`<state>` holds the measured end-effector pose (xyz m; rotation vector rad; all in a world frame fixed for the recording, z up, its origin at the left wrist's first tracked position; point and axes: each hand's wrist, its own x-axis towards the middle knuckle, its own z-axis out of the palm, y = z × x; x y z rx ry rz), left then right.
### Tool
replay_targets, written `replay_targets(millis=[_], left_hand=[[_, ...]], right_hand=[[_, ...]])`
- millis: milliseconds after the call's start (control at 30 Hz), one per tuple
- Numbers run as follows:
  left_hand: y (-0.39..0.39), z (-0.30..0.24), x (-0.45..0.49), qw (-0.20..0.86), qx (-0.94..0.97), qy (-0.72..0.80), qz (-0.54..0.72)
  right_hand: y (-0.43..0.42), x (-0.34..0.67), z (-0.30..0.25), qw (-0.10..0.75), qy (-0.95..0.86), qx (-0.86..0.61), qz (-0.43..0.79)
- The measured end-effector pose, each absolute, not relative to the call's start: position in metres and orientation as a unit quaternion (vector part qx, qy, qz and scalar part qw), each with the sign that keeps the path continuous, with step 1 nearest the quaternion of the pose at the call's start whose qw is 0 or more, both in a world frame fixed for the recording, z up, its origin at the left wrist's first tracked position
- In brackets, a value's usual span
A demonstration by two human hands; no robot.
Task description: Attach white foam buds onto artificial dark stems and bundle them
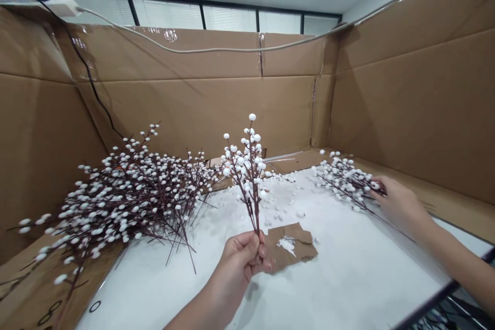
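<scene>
My left hand (245,255) is closed around the lower stems of a bunch of artificial white berry branches (247,170), held upright over the middle of the white table (332,278). The stems are brown with round white berries. At the right, my right hand (398,198) has its fingers closed on the stem end of a smaller pile of the same berry branches (344,178), lying on the table. Its fingertips are partly hidden. Just behind my left hand lies a torn piece of brown cardboard (299,252) with a white smear on it.
A large heap of white berry branches (135,196) spreads over the left side, its stems pointing various ways. Loose white berries (284,201) lie scattered behind the cardboard piece. Tall cardboard walls (201,103) surround the table, with a white cable (216,50) strung across the back.
</scene>
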<state>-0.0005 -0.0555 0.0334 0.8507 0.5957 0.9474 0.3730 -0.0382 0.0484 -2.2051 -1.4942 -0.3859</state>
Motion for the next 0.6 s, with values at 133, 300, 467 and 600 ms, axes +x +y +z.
replay_targets(millis=[133,300,467,600], left_hand=[[-0.055,0.035,-0.002,0.754,0.381,0.293,0.447],[-0.053,0.031,-0.001,0.729,0.387,0.323,0.464],[-0.051,0.029,0.000,0.666,0.447,0.356,0.480],[-0.052,0.031,0.001,0.638,0.476,0.363,0.485]], right_hand=[[-0.035,0.375,0.049,0.244,-0.532,-0.801,-0.127],[-0.028,0.381,0.041,0.219,-0.574,-0.774,-0.156],[-0.029,0.383,0.036,0.200,-0.587,-0.759,-0.200],[-0.029,0.383,0.033,0.209,-0.579,-0.757,-0.220]])
